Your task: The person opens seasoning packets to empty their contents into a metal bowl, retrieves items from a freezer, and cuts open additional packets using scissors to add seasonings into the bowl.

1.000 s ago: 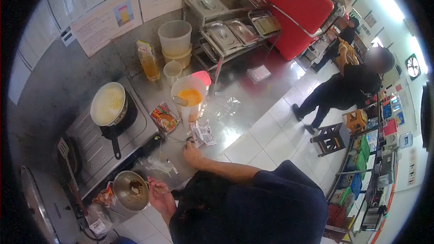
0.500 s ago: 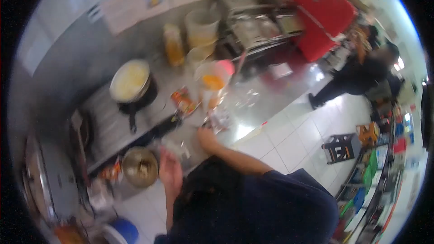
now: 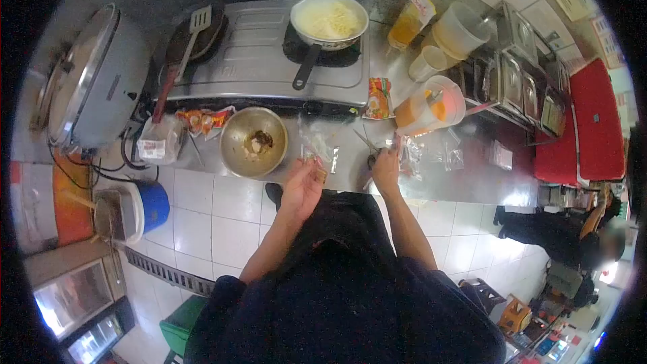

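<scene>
My right hand (image 3: 385, 174) is closed around the dark handles of a pair of scissors (image 3: 366, 140), whose blades point away over the metal counter. My left hand (image 3: 304, 185) has its fingers curled together at the counter's front edge, and I cannot make out what is in them. Clear plastic wrappers (image 3: 315, 140) and a small silver sachet (image 3: 335, 160) lie just beyond it. To its left stands a metal bowl (image 3: 232, 141) with pale and dark seasoning at the bottom. More clear and printed packaging (image 3: 411, 162) lies beside my right hand.
A pan of noodles (image 3: 331, 21) sits on the stove (image 3: 249, 54). An orange noodle packet (image 3: 379, 99), a pitcher with orange contents (image 3: 430, 104) and an oil pouch (image 3: 411, 20) stand at the right. A large cooker (image 3: 111, 87) is at the left. Another person (image 3: 552, 229) is far right.
My view has swung to face the counter squarely. The left hand, earlier spread near the bowl, now has its fingers curled beside the wrappers. My right hand stays by the packaging.
</scene>
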Demonstrator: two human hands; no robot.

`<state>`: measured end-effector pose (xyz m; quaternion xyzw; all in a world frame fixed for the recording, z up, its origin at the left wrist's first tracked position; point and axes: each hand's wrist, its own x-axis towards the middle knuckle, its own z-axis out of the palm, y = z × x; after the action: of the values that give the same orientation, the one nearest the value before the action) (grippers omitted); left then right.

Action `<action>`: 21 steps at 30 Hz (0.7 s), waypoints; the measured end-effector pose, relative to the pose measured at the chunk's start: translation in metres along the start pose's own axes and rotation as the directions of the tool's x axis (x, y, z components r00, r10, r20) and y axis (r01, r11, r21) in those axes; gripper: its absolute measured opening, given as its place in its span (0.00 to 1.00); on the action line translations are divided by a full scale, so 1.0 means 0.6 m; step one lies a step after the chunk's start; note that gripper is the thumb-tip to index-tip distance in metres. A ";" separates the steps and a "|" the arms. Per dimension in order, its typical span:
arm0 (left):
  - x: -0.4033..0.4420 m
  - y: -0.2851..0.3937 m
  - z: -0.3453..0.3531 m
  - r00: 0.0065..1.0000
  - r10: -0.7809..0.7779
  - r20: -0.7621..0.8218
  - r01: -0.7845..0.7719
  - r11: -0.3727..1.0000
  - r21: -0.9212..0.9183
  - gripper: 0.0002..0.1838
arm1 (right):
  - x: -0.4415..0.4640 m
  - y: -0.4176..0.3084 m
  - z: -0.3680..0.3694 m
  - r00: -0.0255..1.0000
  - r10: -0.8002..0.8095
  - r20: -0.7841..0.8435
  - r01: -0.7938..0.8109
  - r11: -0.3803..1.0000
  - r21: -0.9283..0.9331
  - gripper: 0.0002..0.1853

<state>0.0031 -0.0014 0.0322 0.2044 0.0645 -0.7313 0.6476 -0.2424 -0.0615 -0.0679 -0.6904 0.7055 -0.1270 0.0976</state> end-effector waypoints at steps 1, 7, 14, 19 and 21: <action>-0.001 0.000 0.000 1.000 -0.012 0.006 0.012 1.000 -0.012 0.06 | 0.006 -0.004 -0.005 0.999 0.040 -0.010 -0.040 0.999 -0.029 0.11; -0.013 -0.008 0.009 1.000 -0.031 -0.007 0.031 0.999 -0.009 0.10 | 0.024 -0.018 -0.056 0.952 -0.013 0.307 0.025 0.999 -0.034 0.10; 0.000 -0.041 0.030 0.997 0.066 0.029 -0.069 0.989 0.133 0.14 | -0.045 -0.091 -0.235 0.585 -0.234 0.776 -0.806 -0.058 0.590 0.19; 0.005 -0.067 0.038 0.994 0.055 0.092 -0.080 0.953 0.293 0.17 | -0.077 -0.098 -0.306 0.829 -0.284 0.481 -0.281 0.532 0.799 0.13; 0.000 -0.073 0.051 0.996 0.010 0.092 -0.044 0.928 0.371 0.17 | -0.080 -0.112 -0.345 0.883 -0.267 0.386 -0.099 0.697 0.710 0.17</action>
<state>-0.0461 -0.0059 0.0523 0.2918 -0.1070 -0.7295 0.6093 -0.2420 -0.0054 0.1477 -0.6405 0.5232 -0.2263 0.5147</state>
